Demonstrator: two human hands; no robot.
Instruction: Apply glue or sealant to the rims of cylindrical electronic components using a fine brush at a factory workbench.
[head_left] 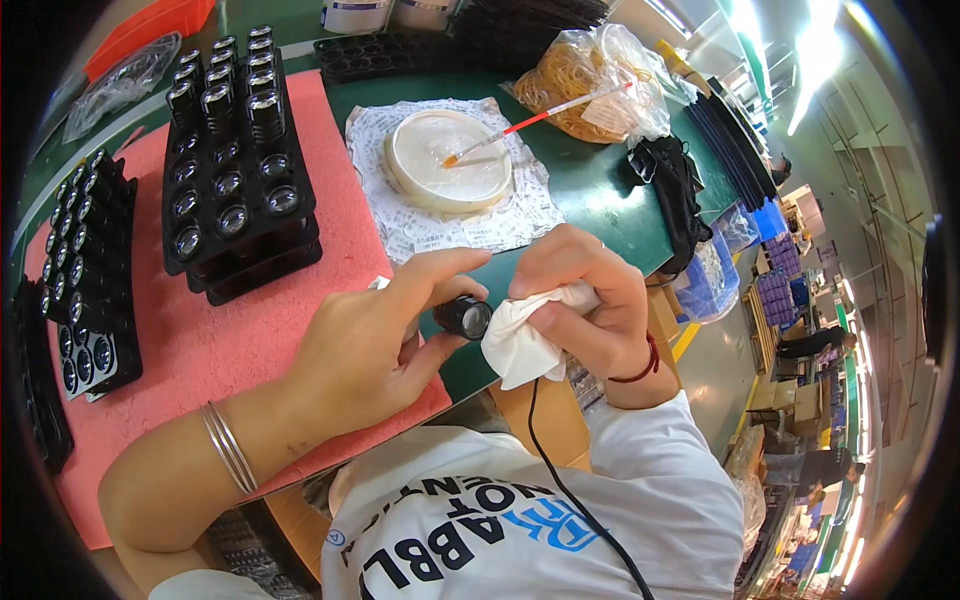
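The small glossy black cylinder with a clear round lens in its end (464, 317) is in the left hand (370, 345), in front of the person's chest and above the near edge of the dark green tabletop (610, 195). The left thumb presses from below and bent fingers close over the top, so the cylinder is pinched by its barrel, while the index finger stretches above it toward the right, apart from it. Its long axis runs roughly sideways, tipped slightly down to the right, and the lens end points away from the left palm, toward the right hand (592, 300). That hand's fingers are closed on a crumpled soft white cloth (527, 340), thumb against curled forefinger, with the loose folds spreading left and down. The lens therefore lies just left of the cloth, and the cloth sits between it and the right fingertips. Whether fabric and glass touch cannot be told from this angle; their edges meet or nearly meet in view. The left hand is the nearer to the barrel, the right to the lens face. Left of both hands lies the pink foam mat (120, 435), clear of the lens.
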